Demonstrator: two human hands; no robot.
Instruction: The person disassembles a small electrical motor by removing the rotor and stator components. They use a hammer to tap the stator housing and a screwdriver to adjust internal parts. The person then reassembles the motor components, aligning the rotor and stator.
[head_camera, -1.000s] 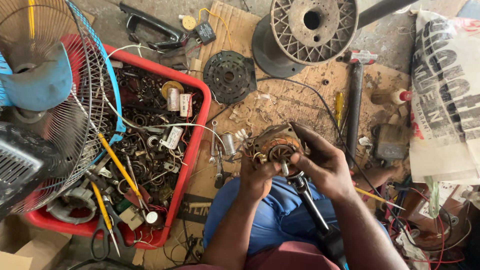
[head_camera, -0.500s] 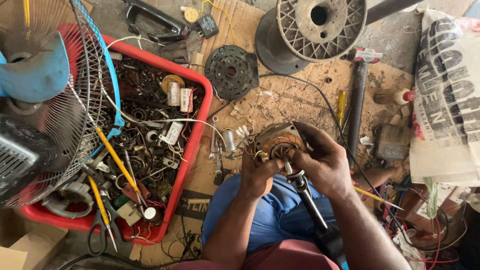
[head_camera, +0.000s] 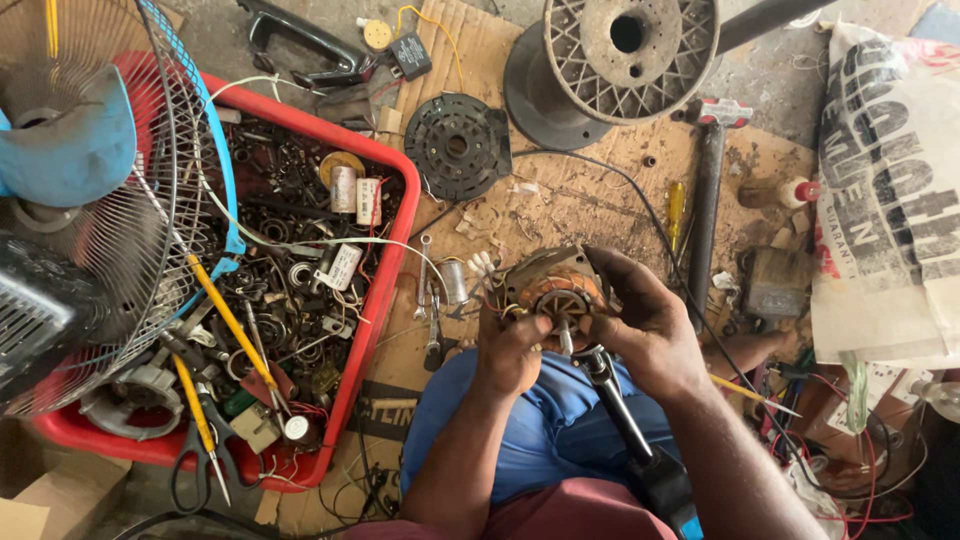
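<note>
Two hands hold a small fan motor (head_camera: 556, 290) over the person's lap, just below the middle of the head view. The left hand (head_camera: 508, 350) grips it from 7 o'clock, fingers curled against the copper windings. The right hand (head_camera: 645, 325) wraps it from 4 o'clock, fingers reaching over the metal housing. A short shaft sticks out of the motor's centre toward the camera. A tool with a chrome shank and black handle (head_camera: 625, 425) lies along the right forearm, its head touching the motor at 6 o'clock; which hand steadies it cannot be told.

At 9 o'clock of the motor sits a red tray (head_camera: 385, 285) full of metal scrap and capacitors. A black round plate (head_camera: 458, 145) lies at 11 o'clock, a large empty spool (head_camera: 625, 55) at 12 o'clock, and a yellow screwdriver (head_camera: 676, 212) at 1 o'clock on the cardboard (head_camera: 590, 195).
</note>
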